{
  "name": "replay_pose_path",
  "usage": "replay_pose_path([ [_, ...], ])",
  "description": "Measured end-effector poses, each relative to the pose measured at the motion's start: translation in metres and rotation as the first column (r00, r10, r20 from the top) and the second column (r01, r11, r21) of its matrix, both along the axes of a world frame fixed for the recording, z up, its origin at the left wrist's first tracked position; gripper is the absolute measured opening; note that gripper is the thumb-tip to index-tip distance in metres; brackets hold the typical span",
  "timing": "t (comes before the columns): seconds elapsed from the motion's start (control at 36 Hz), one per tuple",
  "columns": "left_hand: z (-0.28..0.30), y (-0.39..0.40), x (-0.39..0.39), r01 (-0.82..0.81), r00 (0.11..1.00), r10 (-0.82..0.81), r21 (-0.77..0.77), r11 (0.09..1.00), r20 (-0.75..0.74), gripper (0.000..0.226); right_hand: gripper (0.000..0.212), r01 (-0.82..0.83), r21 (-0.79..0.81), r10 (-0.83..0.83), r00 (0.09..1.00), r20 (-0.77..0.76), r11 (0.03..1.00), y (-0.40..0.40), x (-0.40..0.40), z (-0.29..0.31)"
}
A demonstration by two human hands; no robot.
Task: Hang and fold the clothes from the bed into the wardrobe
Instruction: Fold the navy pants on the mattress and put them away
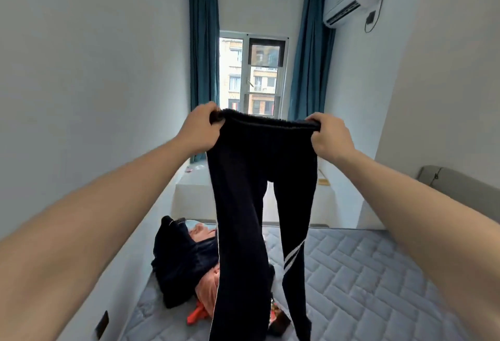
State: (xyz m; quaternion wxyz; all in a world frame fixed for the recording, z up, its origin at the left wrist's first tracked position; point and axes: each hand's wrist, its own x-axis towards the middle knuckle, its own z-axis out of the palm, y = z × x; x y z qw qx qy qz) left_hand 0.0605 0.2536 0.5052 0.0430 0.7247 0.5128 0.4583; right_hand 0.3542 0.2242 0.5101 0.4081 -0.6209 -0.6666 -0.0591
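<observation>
Trousers [259,178] are hanging above the bed [365,273], hiding part of the clothes pile [178,259]; left hand [198,131] and right hand [328,135] are pinching the waistband.

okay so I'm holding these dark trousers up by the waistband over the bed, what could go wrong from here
1. The trousers hang by the waistband from the left hand and right hand alone; if either grip loosens, that side would likely drop.
2. Their legs dangle over the pile of clothes on the mattress, so lowering them there could tangle them with it.
</observation>
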Motion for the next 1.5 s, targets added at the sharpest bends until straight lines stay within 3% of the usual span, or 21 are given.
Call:
replay_pose_path([
  [0.14, 0.053, -0.010, 0.003, 0.042, 0.999, -0.040, 0.171, 0.984, -0.014, 0.005, 0.046, -0.036, 0.148, 0.036, 0.999, 0.002, 0.988, -0.010, 0.008, 0.038],
  [0.28, 0.027, -0.030, 0.003, 0.094, 0.995, -0.086, 0.152, 0.984, -0.056, 0.004, 0.046, -0.035, 0.101, 0.032, 0.999, 0.036, 0.994, -0.031, 0.018, 0.009],
  [0.44, -0.078, -0.062, -0.001, 0.173, 0.977, -0.177, -0.045, 0.984, -0.122, 0.010, 0.044, -0.019, -0.143, 0.035, 0.993, 0.111, 0.990, -0.063, 0.031, -0.094],
  [0.61, -0.232, -0.105, -0.015, 0.199, 0.927, -0.287, -0.331, 0.923, -0.242, 0.018, 0.042, -0.020, -0.452, 0.106, 0.980, 0.167, 0.892, -0.106, 0.032, -0.247],
  [0.69, -0.312, -0.131, -0.020, 0.183, 0.876, -0.369, -0.492, 0.851, -0.312, 0.018, 0.043, -0.001, -0.608, 0.135, 0.975, 0.174, 0.794, -0.132, 0.025, -0.326],
  [0.89, -0.484, -0.205, -0.023, 0.070, 0.879, -0.424, -0.819, 0.570, -0.220, 0.031, 0.048, 0.031, -0.881, 0.142, 0.984, 0.111, 0.473, -0.210, 0.008, -0.495],
  [1.11, -0.634, -0.300, -0.019, -0.002, 0.933, -0.346, -0.963, 0.268, -0.098, 0.026, 0.055, 0.042, -0.989, 0.198, 0.978, 0.070, 0.145, -0.290, 0.007, -0.631],
  [1.33, -0.740, -0.372, -0.007, -0.101, 0.981, -0.157, -0.990, 0.103, -0.116, 0.022, 0.060, 0.024, -0.999, 0.261, 0.965, 0.016, -0.026, -0.348, 0.016, -0.734],
  [1.5, -0.798, -0.399, 0.007, -0.152, 0.988, 0.010, -0.988, 0.031, -0.152, 0.019, 0.053, -0.010, -0.999, 0.292, 0.956, -0.022, -0.041, -0.382, 0.028, -0.794],
])
